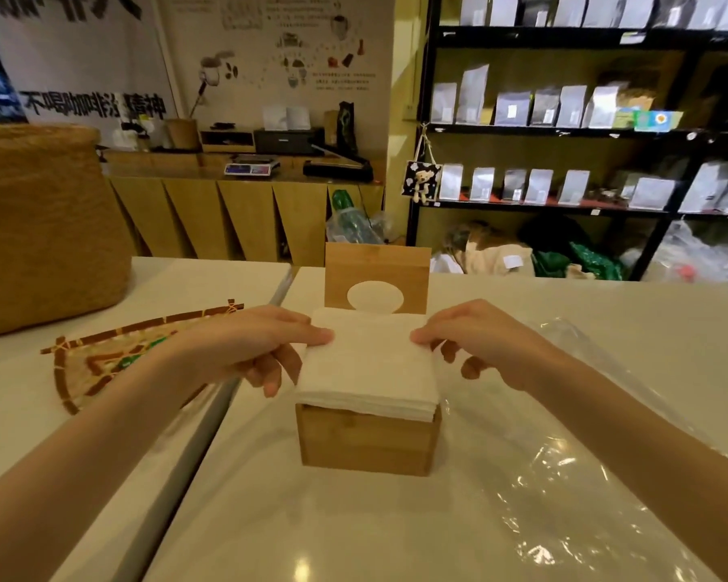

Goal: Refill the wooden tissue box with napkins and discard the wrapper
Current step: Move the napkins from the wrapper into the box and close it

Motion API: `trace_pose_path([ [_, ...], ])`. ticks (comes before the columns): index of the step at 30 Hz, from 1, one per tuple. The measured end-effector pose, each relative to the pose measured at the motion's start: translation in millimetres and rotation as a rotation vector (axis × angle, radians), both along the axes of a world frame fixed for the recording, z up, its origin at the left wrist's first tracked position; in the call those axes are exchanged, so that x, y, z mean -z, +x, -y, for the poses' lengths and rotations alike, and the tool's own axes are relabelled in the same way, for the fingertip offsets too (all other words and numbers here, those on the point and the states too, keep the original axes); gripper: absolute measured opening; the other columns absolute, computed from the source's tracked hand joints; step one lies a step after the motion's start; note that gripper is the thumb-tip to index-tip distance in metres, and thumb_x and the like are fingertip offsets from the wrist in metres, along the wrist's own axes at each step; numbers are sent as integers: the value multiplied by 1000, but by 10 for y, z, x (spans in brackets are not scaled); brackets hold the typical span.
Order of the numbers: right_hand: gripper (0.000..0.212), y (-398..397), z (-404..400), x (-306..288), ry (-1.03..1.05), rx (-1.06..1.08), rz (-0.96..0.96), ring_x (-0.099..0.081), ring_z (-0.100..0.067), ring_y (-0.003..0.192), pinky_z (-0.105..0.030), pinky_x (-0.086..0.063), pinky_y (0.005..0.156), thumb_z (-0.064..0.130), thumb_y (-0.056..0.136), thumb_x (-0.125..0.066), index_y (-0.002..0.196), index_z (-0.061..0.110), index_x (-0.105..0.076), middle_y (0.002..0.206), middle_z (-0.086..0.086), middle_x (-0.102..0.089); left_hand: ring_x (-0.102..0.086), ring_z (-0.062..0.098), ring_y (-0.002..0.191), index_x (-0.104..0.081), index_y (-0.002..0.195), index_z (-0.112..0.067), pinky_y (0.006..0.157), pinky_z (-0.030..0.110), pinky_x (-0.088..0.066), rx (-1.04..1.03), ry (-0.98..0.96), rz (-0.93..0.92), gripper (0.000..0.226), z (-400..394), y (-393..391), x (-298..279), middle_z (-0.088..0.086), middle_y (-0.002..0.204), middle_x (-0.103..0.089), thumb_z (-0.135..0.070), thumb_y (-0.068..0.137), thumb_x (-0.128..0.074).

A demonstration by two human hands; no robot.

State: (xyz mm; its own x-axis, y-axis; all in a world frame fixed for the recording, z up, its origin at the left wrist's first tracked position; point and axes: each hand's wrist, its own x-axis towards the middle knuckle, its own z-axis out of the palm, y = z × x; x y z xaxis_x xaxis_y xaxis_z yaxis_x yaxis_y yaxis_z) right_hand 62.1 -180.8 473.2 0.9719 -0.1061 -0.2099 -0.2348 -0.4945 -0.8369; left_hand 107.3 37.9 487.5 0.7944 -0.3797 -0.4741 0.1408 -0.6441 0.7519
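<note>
A square wooden tissue box [368, 445] stands on the white table, its hinged lid [377, 268] with an oval hole raised upright behind it. A thick stack of white napkins [368, 371] sits in the box and rises above its rim. My left hand [257, 346] presses on the stack's left edge, thumb on top and fingers down the side. My right hand [475, 340] grips the right edge the same way. A clear plastic wrapper [564, 468] lies flat on the table to the right of the box.
A woven basket [43, 228] stands at the far left on a second table, beside a brown patterned mat [114, 354]. A gap [211, 417] runs between the two tables. Behind are a wooden counter [244, 191] and black shelves [564, 132] of pouches.
</note>
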Motion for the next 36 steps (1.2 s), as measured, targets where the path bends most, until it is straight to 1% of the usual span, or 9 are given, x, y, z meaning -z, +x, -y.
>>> trace_pose_path([
  [2, 11, 30, -20, 7, -28, 42, -3, -45, -13, 69, -22, -37, 52, 24, 81, -66, 83, 14, -67, 73, 2, -55, -51, 9, 35, -65, 87, -22, 36, 14, -33, 12, 21, 18, 21, -10, 66, 7, 6, 80, -74, -40, 81, -58],
  [9, 15, 71, -36, 61, -43, 74, 29, -45, -3, 74, -26, -36, 76, 21, 78, -70, 66, 23, -61, 80, 12, -52, -43, 12, 63, -69, 74, -24, 51, 21, -32, 4, 196, 148, 19, 61, 232, 98, -7, 66, -49, -43, 73, -66],
  [13, 5, 136, -35, 125, -223, 66, 92, -41, -21, 119, -32, -34, 93, 26, 74, -73, 74, 23, -69, 111, 2, -53, -53, 11, 78, -72, 61, -26, 63, 27, -41, 17, 161, 254, 18, 108, 252, 139, -11, 78, -61, -42, 69, -72],
  [16, 21, 137, -61, 200, -413, 43, 139, -27, -20, 131, -34, -31, 100, 29, 72, -73, 90, 17, -73, 129, -2, -50, -51, 14, 87, -75, 75, -9, 71, 29, -42, 60, 232, 487, 29, 171, 162, 192, 1, 101, -58, -38, 70, -72],
  [18, 22, 100, -107, 196, -524, 45, 184, -24, -18, 133, -36, -31, 104, 31, 73, -71, 91, 18, -73, 135, 0, -48, -38, 17, 118, -75, 76, -15, 95, 37, -36, 108, 391, 679, 28, 218, 83, 225, -1, 128, -50, -42, 73, -68],
  [23, 20, 59, -255, 210, -827, -38, 151, -29, -23, 129, -42, -23, 111, 31, 78, -62, 90, 20, -74, 123, -1, -57, -9, 24, 141, -60, 56, -23, 112, 52, -5, 248, 649, 744, 32, 302, 12, 335, -1, 136, -46, -45, 79, -55],
  [28, 11, 119, -362, 233, -994, -84, 21, -34, -29, 124, -59, -7, 113, 26, 81, -53, 79, 18, -60, 96, -3, -53, -4, 29, 143, -51, 65, -23, 109, 63, 5, 257, 833, 781, 27, 387, 19, 386, 5, 145, -39, -44, 83, -51],
  [32, 10, 150, -430, 252, -1102, -68, -40, -37, -32, 121, -67, -3, 109, 22, 82, -53, 75, 18, -48, 85, -4, -46, -10, 35, 142, -50, 62, -20, 105, 69, 9, 181, 910, 864, 29, 420, -11, 425, 14, 128, -54, -43, 80, -56],
  [36, 20, 141, -458, 324, -1171, 3, 54, -45, -33, 113, -69, 1, 107, 18, 84, -54, 67, 17, -42, 63, -1, -36, -14, 39, 141, -54, 69, -19, 103, 71, 7, 117, 924, 969, 19, 425, -62, 429, 15, 126, -56, -33, 79, -62],
])
